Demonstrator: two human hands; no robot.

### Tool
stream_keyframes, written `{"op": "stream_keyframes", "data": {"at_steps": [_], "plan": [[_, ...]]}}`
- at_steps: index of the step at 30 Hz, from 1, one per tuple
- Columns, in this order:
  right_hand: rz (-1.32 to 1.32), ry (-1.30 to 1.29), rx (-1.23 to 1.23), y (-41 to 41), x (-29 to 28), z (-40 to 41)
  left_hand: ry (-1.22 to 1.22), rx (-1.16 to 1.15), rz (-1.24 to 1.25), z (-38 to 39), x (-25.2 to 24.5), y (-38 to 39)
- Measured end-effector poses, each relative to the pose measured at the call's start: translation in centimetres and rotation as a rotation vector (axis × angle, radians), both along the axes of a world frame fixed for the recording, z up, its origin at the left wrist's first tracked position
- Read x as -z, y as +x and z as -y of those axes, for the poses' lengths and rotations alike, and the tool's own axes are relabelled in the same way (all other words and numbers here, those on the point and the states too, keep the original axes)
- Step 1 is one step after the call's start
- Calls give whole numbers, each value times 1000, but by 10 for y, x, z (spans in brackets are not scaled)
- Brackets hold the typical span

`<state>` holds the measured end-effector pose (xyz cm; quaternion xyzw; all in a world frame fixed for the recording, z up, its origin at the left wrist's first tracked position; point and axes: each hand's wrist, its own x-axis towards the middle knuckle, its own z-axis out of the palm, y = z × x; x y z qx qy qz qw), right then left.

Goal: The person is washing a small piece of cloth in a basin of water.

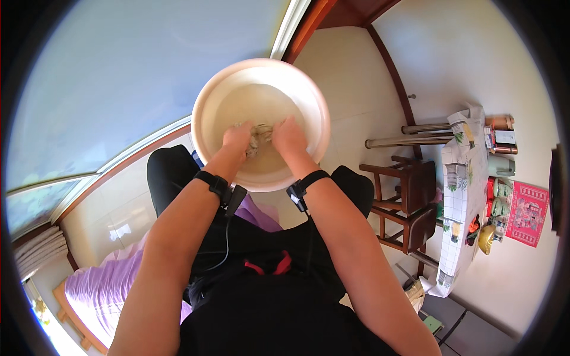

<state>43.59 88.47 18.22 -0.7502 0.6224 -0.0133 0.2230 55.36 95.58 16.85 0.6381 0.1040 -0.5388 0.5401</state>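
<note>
A round pale plastic basin [260, 66] stands between my knees, with cloudy water [256, 104] covering its bottom. Both hands reach down into it. My left hand [238, 137] is closed on one end of a wet, bunched piece of cloth [254, 140]. The other end runs to my right hand [290, 135], whose fingers are also closed on it. The cloth looks light with darker markings, and the part inside my fists is hidden. Black bands with small devices sit on both wrists.
Dark wooden stools [407, 204] stand to the right, beside a table under a patterned white tablecloth [461, 178] that holds several items. Purple fabric [102, 289] covers furniture at lower left. A large pale panel [124, 75] rises at upper left. Tiled floor [356, 111] shows right of the basin.
</note>
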Motion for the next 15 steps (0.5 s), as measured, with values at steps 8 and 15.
{"op": "stream_keyframes", "data": {"at_steps": [8,15], "plan": [[421,235,-154,24,-35,-42,-136,95,-257,-4,0,2],[160,-21,-130,25,-19,-30,-146,109,-269,0,-1,-1]]}}
